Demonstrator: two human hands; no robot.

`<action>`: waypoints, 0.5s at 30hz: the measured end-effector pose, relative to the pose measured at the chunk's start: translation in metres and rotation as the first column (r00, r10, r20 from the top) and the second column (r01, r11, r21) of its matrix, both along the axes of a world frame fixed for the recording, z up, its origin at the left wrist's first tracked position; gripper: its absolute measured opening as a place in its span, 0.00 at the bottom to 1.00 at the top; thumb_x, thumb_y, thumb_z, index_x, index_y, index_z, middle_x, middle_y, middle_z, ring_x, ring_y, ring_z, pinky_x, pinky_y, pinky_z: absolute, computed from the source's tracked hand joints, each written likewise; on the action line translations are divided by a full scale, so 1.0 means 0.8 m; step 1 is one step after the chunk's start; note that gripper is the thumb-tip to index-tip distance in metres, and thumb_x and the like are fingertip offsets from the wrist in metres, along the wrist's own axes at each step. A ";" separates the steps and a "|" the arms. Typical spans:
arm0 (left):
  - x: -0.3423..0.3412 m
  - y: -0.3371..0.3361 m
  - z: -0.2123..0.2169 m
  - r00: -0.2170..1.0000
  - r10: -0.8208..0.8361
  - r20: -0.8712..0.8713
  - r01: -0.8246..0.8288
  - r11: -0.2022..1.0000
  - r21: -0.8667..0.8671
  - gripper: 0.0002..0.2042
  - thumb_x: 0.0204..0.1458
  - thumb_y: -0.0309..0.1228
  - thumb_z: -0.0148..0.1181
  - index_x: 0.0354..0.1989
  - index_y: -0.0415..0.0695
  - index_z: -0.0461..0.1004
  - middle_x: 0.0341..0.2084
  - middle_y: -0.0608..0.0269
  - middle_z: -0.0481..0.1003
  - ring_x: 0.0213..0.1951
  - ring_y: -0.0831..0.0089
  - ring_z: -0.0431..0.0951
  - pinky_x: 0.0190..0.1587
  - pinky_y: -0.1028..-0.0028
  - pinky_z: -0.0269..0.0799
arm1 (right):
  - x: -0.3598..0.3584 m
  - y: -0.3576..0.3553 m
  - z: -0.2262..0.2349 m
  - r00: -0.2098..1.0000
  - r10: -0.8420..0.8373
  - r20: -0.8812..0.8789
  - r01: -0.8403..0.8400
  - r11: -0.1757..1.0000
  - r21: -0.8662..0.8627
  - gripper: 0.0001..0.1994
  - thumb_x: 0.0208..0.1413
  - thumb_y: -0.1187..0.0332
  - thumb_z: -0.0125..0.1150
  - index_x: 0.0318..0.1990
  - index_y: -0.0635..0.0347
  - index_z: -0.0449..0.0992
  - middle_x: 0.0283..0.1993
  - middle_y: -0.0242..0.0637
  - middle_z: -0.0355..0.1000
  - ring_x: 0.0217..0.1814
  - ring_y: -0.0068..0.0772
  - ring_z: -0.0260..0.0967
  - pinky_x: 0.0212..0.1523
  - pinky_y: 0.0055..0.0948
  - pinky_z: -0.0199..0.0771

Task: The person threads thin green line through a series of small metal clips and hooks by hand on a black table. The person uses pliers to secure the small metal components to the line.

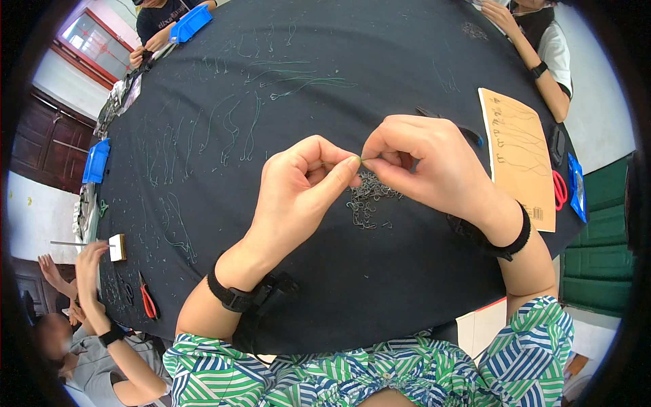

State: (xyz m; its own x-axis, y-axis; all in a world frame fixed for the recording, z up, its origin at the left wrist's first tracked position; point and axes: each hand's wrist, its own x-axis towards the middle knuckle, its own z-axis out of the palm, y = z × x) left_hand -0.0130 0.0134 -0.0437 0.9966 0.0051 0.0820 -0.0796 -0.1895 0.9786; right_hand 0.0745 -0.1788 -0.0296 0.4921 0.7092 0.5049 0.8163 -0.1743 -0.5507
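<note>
Hands: my left hand [302, 180] & right hand [420, 166] both pinch thin green wire [360, 160]; keep fingertips close, tension steady, over hook pile [369, 200].

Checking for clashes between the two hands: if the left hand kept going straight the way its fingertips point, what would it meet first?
Most likely the right hand: the left hand points rightward and their fingertips already nearly touch around a thin green wire. Depth is hard to judge.

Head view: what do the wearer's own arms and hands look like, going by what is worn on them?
Both hands are bare, no gloves or rings visible. The left hand has a black strap with a small black device at the wrist. The right hand has a black wristband. Short sleeves show green, blue and white stripes; forearms are uncovered.
</note>
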 end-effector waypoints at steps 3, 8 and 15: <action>0.000 0.002 0.001 1.000 0.009 -0.008 -0.008 0.999 0.032 0.07 0.61 0.29 0.60 0.38 0.37 0.76 0.28 0.64 0.80 0.29 0.87 0.75 0.30 0.87 0.66 | 0.005 -0.003 0.003 0.988 0.053 -0.145 -0.060 0.997 -0.043 0.04 0.51 0.76 0.65 0.33 0.62 0.76 0.22 0.30 0.65 0.23 0.21 0.64 0.24 0.22 0.63; 0.000 0.003 0.000 1.000 0.016 0.002 -0.017 0.999 0.036 0.07 0.61 0.29 0.60 0.38 0.37 0.76 0.28 0.65 0.80 0.29 0.87 0.75 0.30 0.87 0.66 | 0.011 -0.005 -0.003 0.927 0.110 -0.360 -0.115 0.993 0.006 0.05 0.57 0.73 0.62 0.37 0.64 0.75 0.29 0.29 0.69 0.26 0.17 0.65 0.27 0.19 0.65; 0.000 0.002 0.001 0.999 0.030 0.012 -0.030 1.000 0.000 0.07 0.61 0.28 0.60 0.37 0.36 0.76 0.27 0.64 0.80 0.30 0.86 0.76 0.31 0.86 0.68 | 0.006 -0.002 0.002 0.786 0.092 -0.611 -0.082 0.996 0.045 0.08 0.60 0.71 0.60 0.44 0.65 0.73 0.43 0.32 0.74 0.30 0.16 0.71 0.31 0.16 0.70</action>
